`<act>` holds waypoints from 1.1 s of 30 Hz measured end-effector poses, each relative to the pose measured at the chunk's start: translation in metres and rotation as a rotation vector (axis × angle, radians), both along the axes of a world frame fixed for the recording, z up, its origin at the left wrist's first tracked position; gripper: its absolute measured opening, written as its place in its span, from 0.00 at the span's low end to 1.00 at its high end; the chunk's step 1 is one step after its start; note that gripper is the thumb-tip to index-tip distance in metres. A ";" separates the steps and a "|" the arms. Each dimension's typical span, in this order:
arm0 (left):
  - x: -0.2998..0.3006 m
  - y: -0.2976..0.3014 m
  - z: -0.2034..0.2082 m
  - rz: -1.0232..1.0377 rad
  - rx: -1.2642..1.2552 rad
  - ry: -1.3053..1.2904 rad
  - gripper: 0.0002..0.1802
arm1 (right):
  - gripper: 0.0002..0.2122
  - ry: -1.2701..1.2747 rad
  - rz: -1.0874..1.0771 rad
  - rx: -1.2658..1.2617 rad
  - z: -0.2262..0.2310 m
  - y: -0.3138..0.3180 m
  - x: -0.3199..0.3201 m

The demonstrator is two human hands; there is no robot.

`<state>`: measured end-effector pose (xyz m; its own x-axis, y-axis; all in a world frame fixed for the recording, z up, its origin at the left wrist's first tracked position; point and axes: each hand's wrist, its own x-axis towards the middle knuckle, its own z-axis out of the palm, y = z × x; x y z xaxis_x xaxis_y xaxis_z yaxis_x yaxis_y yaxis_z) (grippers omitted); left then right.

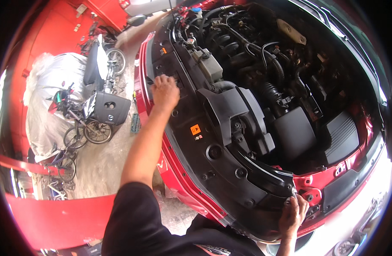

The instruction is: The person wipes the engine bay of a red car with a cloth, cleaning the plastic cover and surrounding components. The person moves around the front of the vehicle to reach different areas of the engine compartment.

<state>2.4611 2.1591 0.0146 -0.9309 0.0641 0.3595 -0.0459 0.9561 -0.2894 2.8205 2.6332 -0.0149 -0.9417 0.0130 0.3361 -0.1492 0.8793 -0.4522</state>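
A long black plastic cover panel (185,115) runs along the front of a red car's open engine bay. My left hand (165,93) is on its far part, palm down, with the fingers curled and close together. Whatever may be under those fingertips is hidden. At the near right end of the panel, by a red metal bracket (311,196), my right hand (293,214) has its fingers bent together. Something small and shiny shows at its fingertips, too small to name. An orange warning label (196,129) sits on the panel between my hands.
Behind the panel lie an air intake duct (236,113), a black box (294,132), hoses and a pale reservoir (211,66). The red bumper (179,183) edges the near side. To the left stand a motorcycle (100,64), bicycles (98,130) and an engine cover (112,110).
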 end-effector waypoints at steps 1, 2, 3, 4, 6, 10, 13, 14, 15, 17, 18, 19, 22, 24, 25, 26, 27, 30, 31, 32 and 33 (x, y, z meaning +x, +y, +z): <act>-0.008 -0.029 -0.015 0.115 -0.159 -0.161 0.20 | 0.17 -0.004 -0.007 0.002 -0.002 -0.002 0.000; -0.014 -0.054 -0.040 0.155 -0.276 -0.235 0.25 | 0.16 -0.004 -0.021 0.009 -0.002 -0.003 -0.002; -0.019 -0.052 -0.048 0.129 -0.190 -0.289 0.25 | 0.17 0.002 -0.038 0.030 -0.001 -0.002 -0.005; -0.020 -0.053 -0.050 0.107 -0.116 -0.343 0.26 | 0.17 0.008 -0.053 0.041 0.000 -0.006 -0.007; -0.021 -0.060 -0.053 0.090 -0.109 -0.387 0.26 | 0.17 0.015 -0.081 0.071 0.000 -0.008 -0.005; -0.049 -0.054 -0.023 0.139 -0.158 -0.629 0.28 | 0.16 0.042 -0.107 0.107 -0.009 -0.006 0.002; -0.052 -0.060 -0.018 0.175 -0.175 -0.653 0.26 | 0.16 0.030 -0.119 0.126 -0.009 -0.007 0.002; -0.051 -0.066 -0.024 0.199 -0.164 -0.633 0.26 | 0.16 0.032 -0.121 0.118 -0.009 -0.008 0.001; -0.057 -0.071 -0.034 0.265 -0.143 -0.600 0.25 | 0.16 0.034 -0.121 0.110 -0.009 -0.009 0.000; -0.062 -0.065 -0.034 0.262 -0.159 -0.617 0.26 | 0.16 0.038 -0.126 0.100 -0.010 -0.007 -0.002; -0.063 -0.062 -0.034 0.262 -0.167 -0.624 0.26 | 0.16 0.036 -0.129 0.097 -0.010 -0.008 -0.002; -0.069 -0.053 -0.030 0.283 -0.129 -0.606 0.26 | 0.16 0.035 -0.146 0.098 -0.009 -0.009 -0.001; -0.049 -0.033 -0.012 0.280 -0.076 -0.798 0.24 | 0.16 0.036 -0.135 0.091 -0.006 -0.008 -0.003; -0.038 -0.042 -0.027 0.240 -0.078 -0.651 0.28 | 0.16 0.023 -0.144 0.074 -0.004 -0.011 -0.003; -0.043 -0.048 -0.033 0.266 -0.054 -0.603 0.31 | 0.16 0.026 -0.140 0.074 -0.005 -0.010 -0.005; -0.046 -0.050 -0.038 0.290 -0.027 -0.567 0.35 | 0.17 0.017 -0.136 0.081 -0.005 -0.009 -0.004; -0.059 -0.054 -0.039 0.328 0.000 -0.625 0.37 | 0.17 0.025 -0.133 0.080 -0.005 -0.008 -0.003; -0.083 -0.076 -0.045 0.315 0.081 -0.672 0.40 | 0.17 0.051 -0.132 0.080 -0.006 -0.009 -0.006; -0.084 -0.079 -0.047 0.296 0.087 -0.674 0.40 | 0.16 0.049 -0.130 0.086 -0.005 -0.009 -0.006; -0.083 -0.082 -0.049 0.279 0.092 -0.675 0.40 | 0.16 0.047 -0.126 0.090 -0.004 -0.008 -0.005; -0.081 -0.087 -0.052 0.235 0.084 -0.637 0.41 | 0.17 0.041 -0.124 0.080 -0.005 -0.007 -0.004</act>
